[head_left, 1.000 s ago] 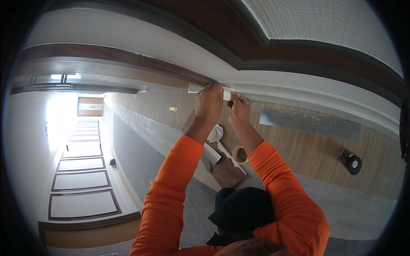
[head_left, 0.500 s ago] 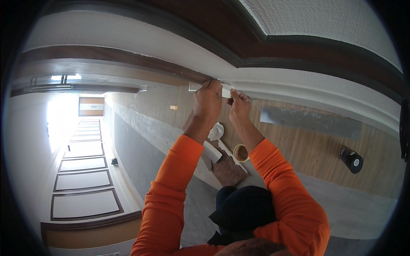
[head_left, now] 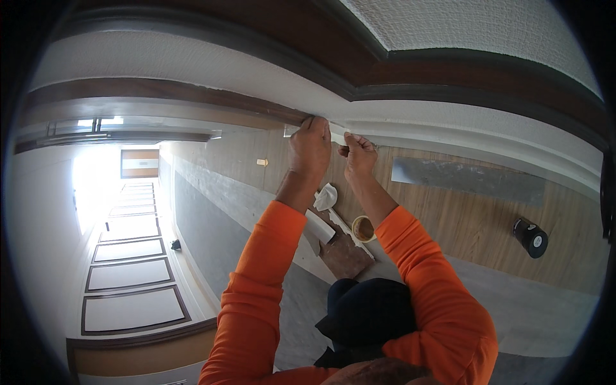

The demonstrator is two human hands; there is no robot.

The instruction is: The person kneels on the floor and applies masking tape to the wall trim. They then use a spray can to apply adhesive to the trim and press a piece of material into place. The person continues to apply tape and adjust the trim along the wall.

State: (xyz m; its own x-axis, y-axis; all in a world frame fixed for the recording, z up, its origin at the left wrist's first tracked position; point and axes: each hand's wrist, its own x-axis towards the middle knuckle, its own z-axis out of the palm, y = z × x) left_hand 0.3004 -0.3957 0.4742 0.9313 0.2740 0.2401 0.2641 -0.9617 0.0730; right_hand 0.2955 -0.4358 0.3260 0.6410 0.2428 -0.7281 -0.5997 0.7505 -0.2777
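A short white strip (head_left: 339, 133), which looks like tape, spans the gap between my hands beside the foot of the dark wooden trim (head_left: 289, 113). My left hand (head_left: 310, 151) is closed, its fingertips pressed at the trim's end and on the strip's left part. Just to its right, my right hand (head_left: 359, 156) pinches the strip's other end between thumb and fingers. The fingertips partly hide the strip. A pale flat piece (head_left: 290, 131) shows left of my left hand.
Below my hands lie a crumpled white item (head_left: 326, 196), a brown board (head_left: 346, 256), a white-and-grey blade-like piece (head_left: 319, 226) and a round pale ring (head_left: 363, 228). To the right are a grey sheet (head_left: 468, 181) and a black cylindrical container (head_left: 530, 238). White baseboard (head_left: 449, 142) runs along the wall.
The view has shifted slightly. My left hand has moved a little left, and both hands stay at the strip.
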